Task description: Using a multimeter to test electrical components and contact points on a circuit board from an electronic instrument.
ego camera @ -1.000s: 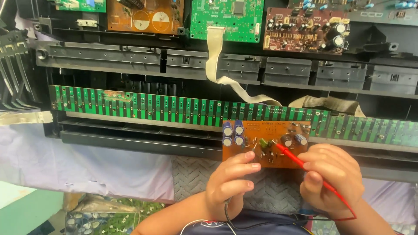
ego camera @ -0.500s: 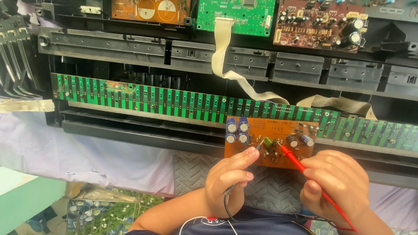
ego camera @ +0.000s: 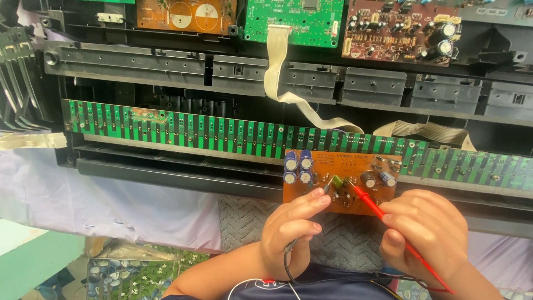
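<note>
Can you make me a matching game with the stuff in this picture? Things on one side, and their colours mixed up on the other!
Things:
1. small circuit board under the hands
2. test probe in the right hand
3. ribbon cable hanging from the top board
4. long strip board across the open case

Colours:
A. beige
B. green with black stripes
C. orange
D. red

Pairs: 1-C, 2-D, 3-A, 4-B
</note>
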